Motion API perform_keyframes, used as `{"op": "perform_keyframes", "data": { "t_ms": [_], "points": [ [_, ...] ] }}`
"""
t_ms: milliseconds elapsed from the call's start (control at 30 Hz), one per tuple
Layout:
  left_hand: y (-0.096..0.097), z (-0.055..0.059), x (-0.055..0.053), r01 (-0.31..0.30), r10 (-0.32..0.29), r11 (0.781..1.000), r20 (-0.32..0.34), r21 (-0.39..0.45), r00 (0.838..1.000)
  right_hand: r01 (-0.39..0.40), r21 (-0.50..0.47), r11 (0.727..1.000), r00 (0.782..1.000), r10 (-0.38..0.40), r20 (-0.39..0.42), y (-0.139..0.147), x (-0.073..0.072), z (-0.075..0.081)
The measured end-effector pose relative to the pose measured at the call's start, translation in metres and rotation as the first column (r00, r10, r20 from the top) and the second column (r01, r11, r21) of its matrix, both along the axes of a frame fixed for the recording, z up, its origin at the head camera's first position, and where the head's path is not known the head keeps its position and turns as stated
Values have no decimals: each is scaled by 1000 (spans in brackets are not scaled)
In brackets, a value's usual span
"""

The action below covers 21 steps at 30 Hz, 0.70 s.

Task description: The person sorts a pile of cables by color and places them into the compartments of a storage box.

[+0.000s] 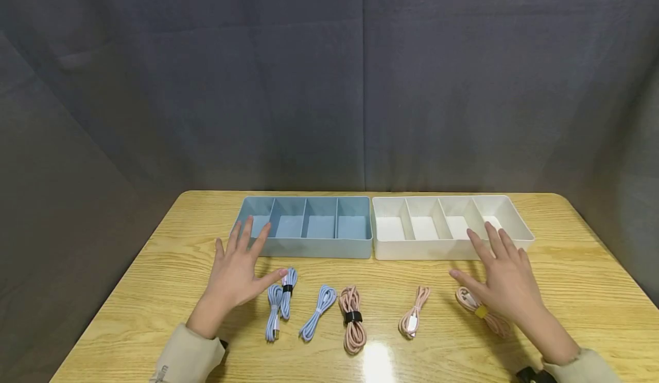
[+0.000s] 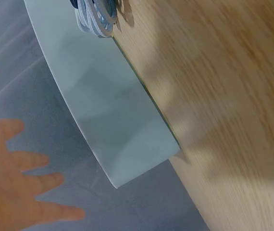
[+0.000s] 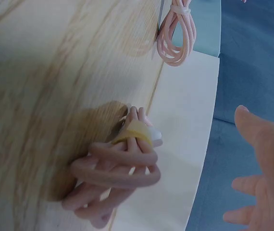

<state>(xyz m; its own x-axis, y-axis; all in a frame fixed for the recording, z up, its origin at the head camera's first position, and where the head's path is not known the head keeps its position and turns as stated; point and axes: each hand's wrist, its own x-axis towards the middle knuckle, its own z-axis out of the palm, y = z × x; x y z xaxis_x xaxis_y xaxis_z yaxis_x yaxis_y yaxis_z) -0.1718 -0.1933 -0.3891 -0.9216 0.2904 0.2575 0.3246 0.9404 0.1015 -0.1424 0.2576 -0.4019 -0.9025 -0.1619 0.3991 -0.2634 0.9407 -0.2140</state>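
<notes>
My left hand (image 1: pixel 237 271) hovers with spread fingers in front of the blue divided box (image 1: pixel 309 248), holding nothing. Beside its thumb lie two bundled light blue cables, one with a black strap (image 1: pixel 289 300) and one with a metal plug (image 1: pixel 273 314). A third blue cable (image 1: pixel 317 313) lies to their right. My right hand (image 1: pixel 501 280), also spread and holding nothing, is over a pink cable with a yellow strap (image 3: pixel 122 168), partly hidden under it in the head view. Left of that hand lie a pink cable with a white plug (image 1: pixel 415 312) and a thicker pink cable with a black strap (image 1: pixel 353 332).
A white divided box (image 1: pixel 422 250) stands right of the blue one, end to end, near the back of the wooden table (image 1: pixel 139 308). Both have several compartments in a row. A dark grey curtain (image 1: pixel 288 86) hangs behind and around the table.
</notes>
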Motion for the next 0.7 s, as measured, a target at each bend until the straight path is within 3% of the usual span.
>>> {"op": "perform_keyframes", "data": {
  "t_ms": [200,467,700],
  "points": [
    [-3,3,2,8,-8,1000,-1,30,1000,-8,-3,1000,1000,8,-22,2,2,1],
    [-12,7,4,62,-56,993,-61,101,997,-11,-25,1000,999,10,-32,6,6,5],
    [-19,13,5,45,-37,981,-44,191,998,10,-60,998,1000,-11,-10,8,10,8]
  ]
}}
